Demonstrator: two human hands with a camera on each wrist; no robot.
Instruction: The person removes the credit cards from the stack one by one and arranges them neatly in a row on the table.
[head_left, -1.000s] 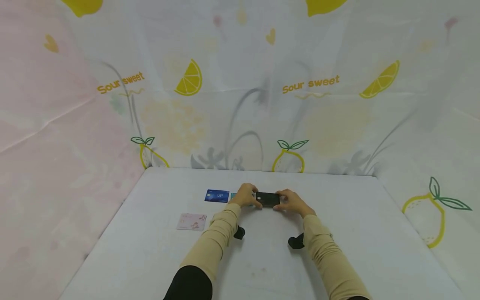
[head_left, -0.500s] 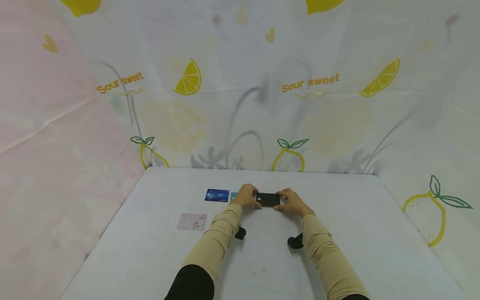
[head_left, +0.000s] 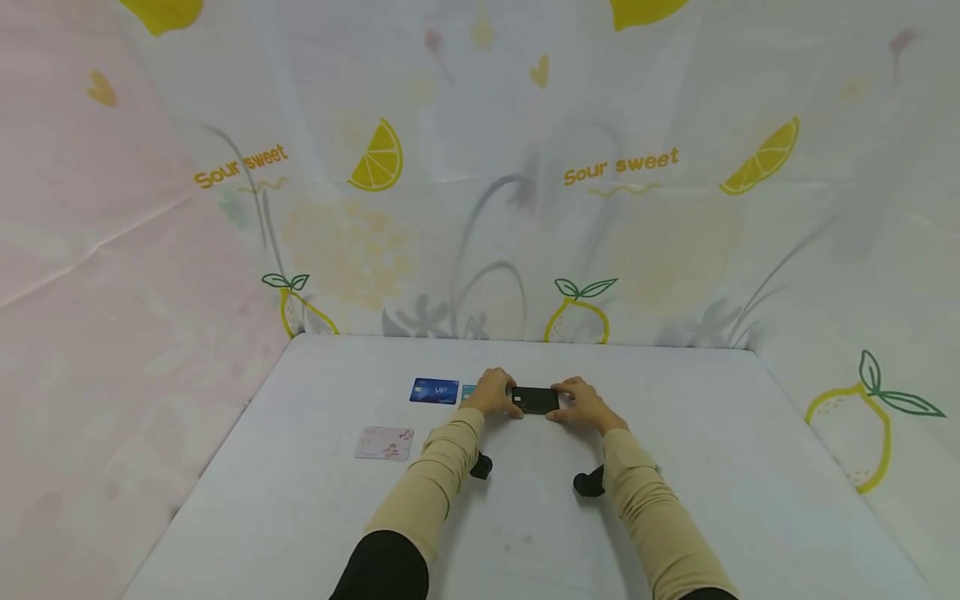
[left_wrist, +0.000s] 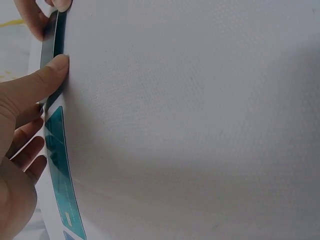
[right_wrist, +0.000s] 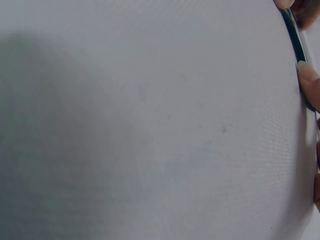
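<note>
A black card (head_left: 536, 401) lies near the far middle of the white table, between my two hands. My left hand (head_left: 491, 392) pinches its left end with thumb and fingers. My right hand (head_left: 588, 406) pinches the right end in the same way. The left wrist view shows a dark teal band along the card's near side, under the left thumb (left_wrist: 54, 70). Just left of it lies a teal card (left_wrist: 59, 165), which the left hand mostly hides in the head view. A blue card marked VIP (head_left: 434, 391) lies flat further left.
A pale pink card (head_left: 383, 443) with a flower print lies nearer and to the left. Behind the table (head_left: 697, 467) hangs a cloth backdrop (head_left: 480, 233) printed with lemons. Black wrist mounts (head_left: 589, 483) stick out under the forearms.
Both hands stay at the two ends of the black card. The card and right hand have shifted very slightly left, and the other cards lie where they were.
</note>
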